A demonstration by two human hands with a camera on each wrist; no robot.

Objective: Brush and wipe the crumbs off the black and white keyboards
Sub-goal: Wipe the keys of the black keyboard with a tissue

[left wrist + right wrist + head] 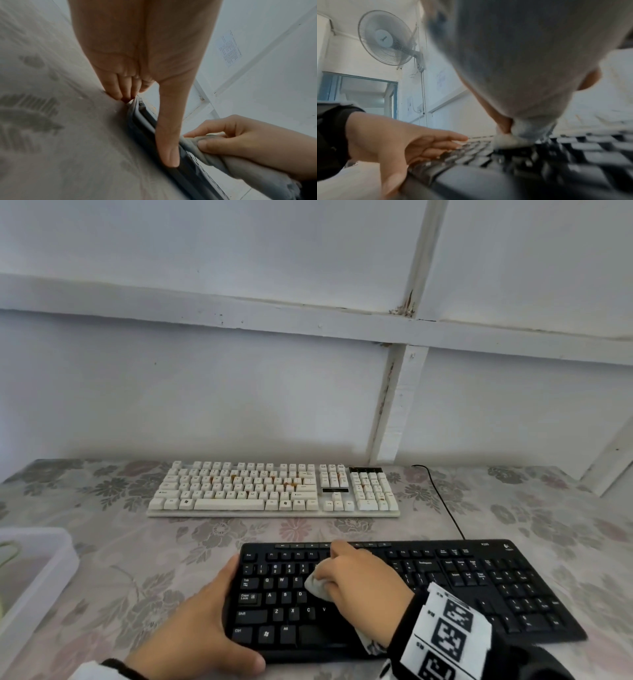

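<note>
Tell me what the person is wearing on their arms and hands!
Both hands are bare, with no gloves. The right wrist wears a white band printed with black square code markings, over a black sleeve. The left wrist has a black cuff, with white fabric behind it.

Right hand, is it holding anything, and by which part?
The right hand grips a bunched pale cloth by its middle, one end pressed on the black keyboard, the other trailing under the wrist.

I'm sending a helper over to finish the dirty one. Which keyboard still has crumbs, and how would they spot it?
On the flowered tablecloth, look at the far side near the wall. The white keyboard lies there, untouched by either hand, with orange-brown crumbs between its keys, unlike the black keyboard nearer the person.
</note>
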